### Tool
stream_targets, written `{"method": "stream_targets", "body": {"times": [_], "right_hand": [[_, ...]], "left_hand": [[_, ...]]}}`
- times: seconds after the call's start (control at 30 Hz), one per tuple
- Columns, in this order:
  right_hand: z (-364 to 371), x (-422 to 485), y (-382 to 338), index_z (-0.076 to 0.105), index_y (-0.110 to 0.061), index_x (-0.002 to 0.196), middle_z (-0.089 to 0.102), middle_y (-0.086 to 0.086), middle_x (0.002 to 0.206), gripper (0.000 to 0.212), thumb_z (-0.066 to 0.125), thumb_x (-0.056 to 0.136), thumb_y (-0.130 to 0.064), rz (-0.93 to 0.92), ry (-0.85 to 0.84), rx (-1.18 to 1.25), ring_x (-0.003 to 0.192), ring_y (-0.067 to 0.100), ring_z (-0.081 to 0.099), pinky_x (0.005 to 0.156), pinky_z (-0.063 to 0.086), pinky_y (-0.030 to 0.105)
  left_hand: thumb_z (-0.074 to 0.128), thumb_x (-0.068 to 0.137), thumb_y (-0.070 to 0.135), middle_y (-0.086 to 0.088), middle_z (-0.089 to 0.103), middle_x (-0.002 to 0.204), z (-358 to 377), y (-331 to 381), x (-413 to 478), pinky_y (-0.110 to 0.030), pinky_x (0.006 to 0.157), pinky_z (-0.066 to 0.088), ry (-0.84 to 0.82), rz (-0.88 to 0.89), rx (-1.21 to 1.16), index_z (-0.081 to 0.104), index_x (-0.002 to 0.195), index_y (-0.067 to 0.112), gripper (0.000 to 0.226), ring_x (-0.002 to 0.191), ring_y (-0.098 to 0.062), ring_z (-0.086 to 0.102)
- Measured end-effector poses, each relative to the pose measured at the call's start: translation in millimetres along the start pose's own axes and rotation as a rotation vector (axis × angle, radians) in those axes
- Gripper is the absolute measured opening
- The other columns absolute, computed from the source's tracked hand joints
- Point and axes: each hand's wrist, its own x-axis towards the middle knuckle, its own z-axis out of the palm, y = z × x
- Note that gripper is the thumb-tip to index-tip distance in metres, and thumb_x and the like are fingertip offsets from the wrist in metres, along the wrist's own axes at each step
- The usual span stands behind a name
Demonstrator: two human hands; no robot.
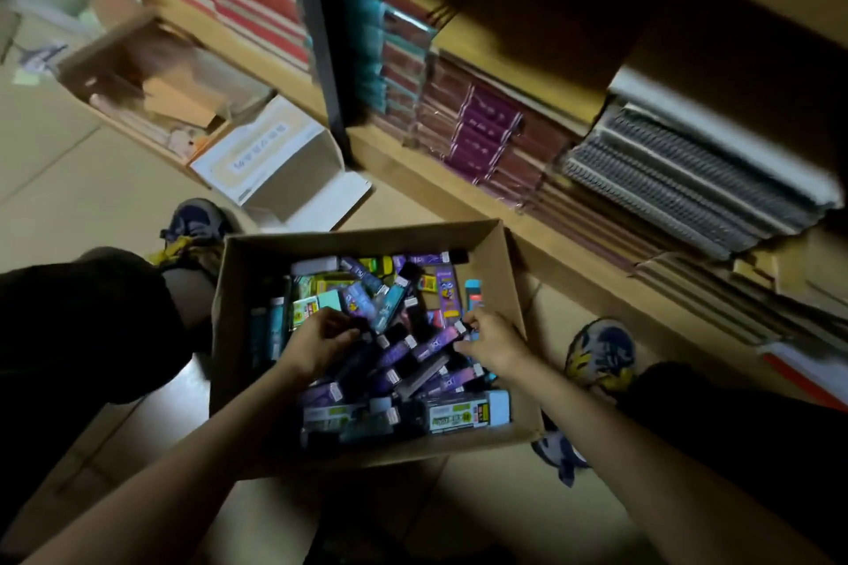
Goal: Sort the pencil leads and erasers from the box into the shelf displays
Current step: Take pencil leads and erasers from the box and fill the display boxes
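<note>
An open cardboard box (498,264) sits on the floor between my feet. It holds a jumble of small purple, teal and black pencil lead packs (399,353) with erasers (498,406) among them. Inside the box my left hand (316,342) has its fingers curled round a dark pack in the middle of the pile. On the right side of the pile my right hand (493,339) pinches the white-tipped end of a purple pack (436,342).
Low wooden shelves (459,179) run behind the box, stacked with notebooks and spiral pads (679,184). An open white carton (284,170) and a brown cardboard box (151,78) stand on the floor at the left. My shoes (601,353) flank the box.
</note>
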Motion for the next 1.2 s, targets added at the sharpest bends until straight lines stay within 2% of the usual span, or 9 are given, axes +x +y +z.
{"method": "stream_targets", "body": {"times": [0.17, 0.3, 0.43, 0.57, 0.73, 0.83, 0.9, 1.0, 1.2], "right_hand": [[23.1, 19.5, 10.3, 0.036, -0.011, 0.138, 0.026, 0.011, 0.140, 0.069, 0.071, 0.081, -0.026, -0.027, -0.004, -0.199, 0.130, 0.028, 0.035, 0.108, 0.032, 0.033], [30.9, 26.7, 8.7, 0.040, -0.012, 0.137, 0.027, 0.010, 0.139, 0.061, 0.067, 0.084, -0.027, -0.054, 0.137, -0.207, 0.130, 0.028, 0.034, 0.108, 0.031, 0.032], [42.9, 22.1, 8.4, 0.050, -0.010, 0.130, 0.029, 0.005, 0.138, 0.047, 0.065, 0.086, -0.016, -0.119, 0.164, -0.083, 0.126, 0.022, 0.040, 0.109, 0.029, 0.024], [55.7, 10.3, 14.6, 0.054, -0.009, 0.130, 0.035, 0.003, 0.134, 0.044, 0.064, 0.088, -0.017, -0.132, 0.189, -0.007, 0.123, 0.017, 0.042, 0.109, 0.028, 0.022], [61.9, 2.3, 14.7, 0.065, -0.002, 0.096, 0.044, 0.007, 0.111, 0.017, 0.070, 0.082, -0.010, -0.020, 0.267, 0.292, 0.101, 0.022, 0.055, 0.098, 0.042, 0.029], [64.6, 8.9, 6.8, 0.051, 0.001, 0.107, 0.047, 0.017, 0.116, 0.041, 0.075, 0.076, -0.012, 0.182, 0.387, 0.290, 0.102, 0.030, 0.053, 0.090, 0.040, 0.027], [66.9, 14.9, -0.5, 0.044, 0.005, 0.119, 0.047, 0.021, 0.125, 0.060, 0.077, 0.076, -0.020, 0.278, 0.350, 0.237, 0.112, 0.033, 0.049, 0.094, 0.040, 0.032], [71.4, 23.2, -8.3, 0.039, 0.006, 0.131, 0.040, 0.022, 0.134, 0.071, 0.074, 0.079, -0.028, 0.365, 0.275, 0.329, 0.120, 0.035, 0.046, 0.099, 0.043, 0.039], [71.7, 26.1, -4.3, 0.053, 0.005, 0.118, 0.060, 0.019, 0.116, 0.041, 0.069, 0.082, -0.007, 0.394, 0.203, 0.838, 0.096, 0.026, 0.059, 0.077, 0.048, 0.030]], "left_hand": [[0.076, 0.078, 0.012, -0.015, 0.063, 0.107, 19.6, -10.1, 13.1, -0.041, 0.090, 0.050, -0.189, 0.053, 0.071, 0.053, 0.114, 0.001, 0.044, 0.104, -0.036, 0.061], [0.076, 0.076, 0.034, -0.010, 0.056, 0.126, 35.2, -12.3, 19.7, -0.037, 0.093, 0.044, -0.106, 0.141, 0.460, 0.045, 0.125, 0.012, 0.062, 0.113, -0.029, 0.054], [0.072, 0.077, 0.044, -0.014, 0.059, 0.123, 44.5, -11.8, 19.8, -0.038, 0.088, 0.040, -0.065, 0.159, 0.644, 0.039, 0.125, 0.012, 0.066, 0.109, -0.031, 0.054], [0.071, 0.079, 0.037, -0.014, 0.061, 0.119, 45.4, -13.0, 13.8, -0.037, 0.086, 0.041, -0.001, 0.146, 0.557, 0.046, 0.123, 0.012, 0.056, 0.106, -0.031, 0.054], [0.068, 0.084, 0.021, -0.009, 0.067, 0.108, 32.5, -4.5, 17.3, -0.032, 0.080, 0.046, -0.075, 0.185, 0.449, 0.064, 0.107, 0.010, 0.026, 0.099, -0.028, 0.061], [0.066, 0.086, 0.011, -0.015, 0.068, 0.103, 24.4, 4.4, 16.6, -0.033, 0.082, 0.050, -0.136, 0.096, 0.148, 0.062, 0.105, 0.002, 0.022, 0.094, -0.027, 0.063], [0.063, 0.088, 0.011, -0.018, 0.067, 0.100, 22.4, 7.6, 13.9, -0.038, 0.082, 0.051, -0.150, 0.065, 0.062, 0.058, 0.105, 0.000, 0.020, 0.092, -0.029, 0.063], [0.061, 0.091, 0.016, -0.014, 0.066, 0.100, 30.7, 4.5, 8.7, -0.036, 0.080, 0.050, -0.172, 0.075, 0.137, 0.058, 0.104, 0.004, 0.018, 0.090, -0.027, 0.062], [0.067, 0.085, 0.016, -0.015, 0.061, 0.108, 54.3, -2.5, 7.6, -0.029, 0.076, 0.041, -0.126, 0.099, 0.281, 0.059, 0.104, 0.003, 0.024, 0.095, -0.028, 0.058]]}}
